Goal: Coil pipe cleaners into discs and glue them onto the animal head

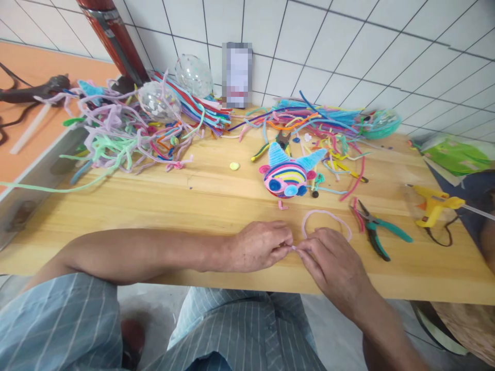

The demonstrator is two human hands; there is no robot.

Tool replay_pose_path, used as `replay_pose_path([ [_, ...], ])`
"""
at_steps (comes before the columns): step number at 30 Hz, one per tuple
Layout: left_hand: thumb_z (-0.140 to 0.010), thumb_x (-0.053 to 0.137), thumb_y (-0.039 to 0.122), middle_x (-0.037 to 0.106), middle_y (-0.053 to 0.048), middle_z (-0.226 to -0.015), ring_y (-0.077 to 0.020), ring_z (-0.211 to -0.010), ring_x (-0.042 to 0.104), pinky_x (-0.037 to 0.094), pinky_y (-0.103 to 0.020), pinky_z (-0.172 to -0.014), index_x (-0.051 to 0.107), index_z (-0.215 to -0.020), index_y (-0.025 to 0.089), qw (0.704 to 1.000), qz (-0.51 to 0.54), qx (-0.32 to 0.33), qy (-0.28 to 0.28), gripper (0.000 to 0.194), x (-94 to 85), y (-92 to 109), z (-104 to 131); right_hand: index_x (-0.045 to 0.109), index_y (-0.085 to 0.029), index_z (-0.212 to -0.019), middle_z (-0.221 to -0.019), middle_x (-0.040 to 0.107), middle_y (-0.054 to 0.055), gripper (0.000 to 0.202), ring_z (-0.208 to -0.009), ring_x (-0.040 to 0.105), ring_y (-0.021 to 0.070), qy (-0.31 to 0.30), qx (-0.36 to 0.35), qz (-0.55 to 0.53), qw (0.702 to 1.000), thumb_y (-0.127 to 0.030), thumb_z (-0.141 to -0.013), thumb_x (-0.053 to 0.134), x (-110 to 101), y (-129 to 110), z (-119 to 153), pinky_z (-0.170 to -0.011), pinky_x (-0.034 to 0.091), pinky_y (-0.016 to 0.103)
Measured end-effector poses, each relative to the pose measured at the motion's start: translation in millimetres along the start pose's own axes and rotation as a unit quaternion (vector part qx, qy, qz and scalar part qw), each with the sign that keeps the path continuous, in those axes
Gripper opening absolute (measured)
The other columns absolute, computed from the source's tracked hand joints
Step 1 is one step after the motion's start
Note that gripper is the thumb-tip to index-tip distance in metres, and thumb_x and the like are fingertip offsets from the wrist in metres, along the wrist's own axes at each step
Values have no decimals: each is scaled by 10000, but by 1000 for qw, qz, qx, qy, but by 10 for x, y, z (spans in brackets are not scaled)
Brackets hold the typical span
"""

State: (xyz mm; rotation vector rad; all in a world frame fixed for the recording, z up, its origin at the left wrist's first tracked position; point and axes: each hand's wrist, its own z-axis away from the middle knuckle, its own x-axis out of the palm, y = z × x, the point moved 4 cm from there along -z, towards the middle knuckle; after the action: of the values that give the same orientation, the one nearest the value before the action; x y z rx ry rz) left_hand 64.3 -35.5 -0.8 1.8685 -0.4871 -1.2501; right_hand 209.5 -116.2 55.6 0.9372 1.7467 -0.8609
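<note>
My left hand (263, 246) and my right hand (332, 265) meet above the front of the wooden table, their fingertips pinched on a thin pale lilac pipe cleaner (345, 224). Its free part curves in a loop behind my right hand; a small bit shows between the fingertips. Beyond my hands sits a round striped figure (286, 178) with light blue horns and blue discs. A short pink piece (283, 205) lies just in front of it. Right of my right hand are open pliers with teal handles (375, 226) and a pink strip (358, 215).
Tangled pipe cleaners (116, 129) cover the back left, beside clear balls (159, 100). More bundles (317, 116) lie along the tiled wall, where a phone (237, 74) leans. A yellow glue gun (436, 203) lies at the right; a plastic bin (42, 180) stands left.
</note>
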Motion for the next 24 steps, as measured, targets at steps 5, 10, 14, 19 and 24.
replay_pose_path([
  [5,-941,546,170,670,-33,-878,-151,-838,617,471,-259,-768,572,-841,191,999,29,12,23,106,-54,54,-17,640,-228,-905,-822,708,46,156,-797,665,222,0,4,-21,1000,-166,-1027,566,-71,42,-50,-759,513,375],
  [10,-878,577,147,626,11,-789,-114,-722,554,451,-240,-720,557,-842,192,991,110,13,78,61,-237,144,-83,630,-244,-971,-872,710,45,87,-853,696,227,38,17,-65,997,-200,-1029,583,-177,181,-116,-769,532,375],
  [14,-904,597,203,551,41,-719,-89,-646,485,416,-220,-646,538,-827,191,974,189,-1,123,97,-444,247,-137,586,-254,-985,-908,688,34,78,-872,680,201,85,36,-105,990,-191,-1031,578,-271,224,-237,-776,531,345],
  [19,-973,622,344,464,54,-703,-80,-613,388,339,-221,-573,548,-883,181,947,286,-28,146,200,-638,322,-171,574,-256,-970,-866,650,9,97,-799,641,176,142,61,-138,978,-170,-1016,566,-348,186,-427,-729,499,316],
  [24,-979,646,393,465,42,-751,-78,-649,374,353,-225,-604,553,-885,174,922,345,-41,172,255,-722,333,-255,583,-258,-952,-856,684,2,83,-764,657,177,153,107,-180,966,-237,-1025,549,-337,199,-546,-694,499,308],
])
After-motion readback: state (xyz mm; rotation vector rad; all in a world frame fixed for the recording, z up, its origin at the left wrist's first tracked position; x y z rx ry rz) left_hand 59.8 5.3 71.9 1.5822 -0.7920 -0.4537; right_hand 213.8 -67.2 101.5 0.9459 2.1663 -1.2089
